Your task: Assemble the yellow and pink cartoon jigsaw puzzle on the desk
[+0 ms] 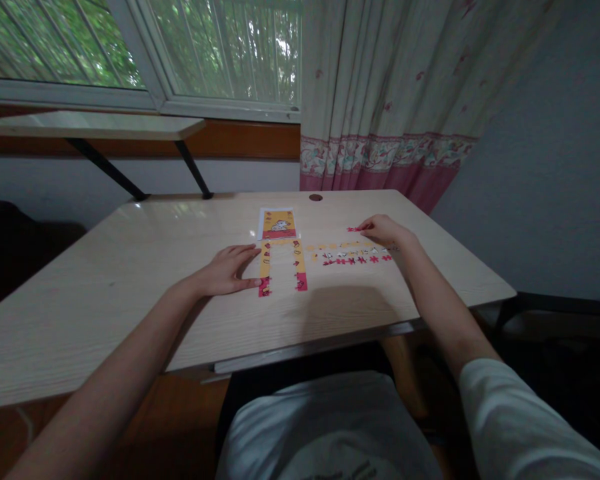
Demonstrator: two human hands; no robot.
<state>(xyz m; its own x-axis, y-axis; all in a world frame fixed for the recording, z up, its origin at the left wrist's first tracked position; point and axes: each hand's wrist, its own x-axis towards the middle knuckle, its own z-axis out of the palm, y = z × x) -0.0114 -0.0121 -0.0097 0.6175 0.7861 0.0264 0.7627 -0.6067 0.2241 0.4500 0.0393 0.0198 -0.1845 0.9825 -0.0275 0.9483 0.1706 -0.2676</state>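
My left hand [227, 270] lies on the table with fingers spread, its fingertips touching the left strip of a partly joined jigsaw puzzle [265, 267]. Yellow and red pieces form the puzzle's top and both sides, with bare table between the sides. Directly behind it lies a picture card [280, 225] with a white animal on yellow and red. Over to the right, my right hand [383, 230] is closed in a pinch at a red puzzle piece [353, 229]. In front of that hand, several loose puzzle pieces [360, 260] lie in rows, yellow, white and red.
The wooden table [130, 293] has a round cable hole [316, 197] near its back edge. A raised shelf [90, 125] on black supports stands at the back left. Behind are a window and a curtain [380, 100]; a dark chair [555, 307] is at the right.
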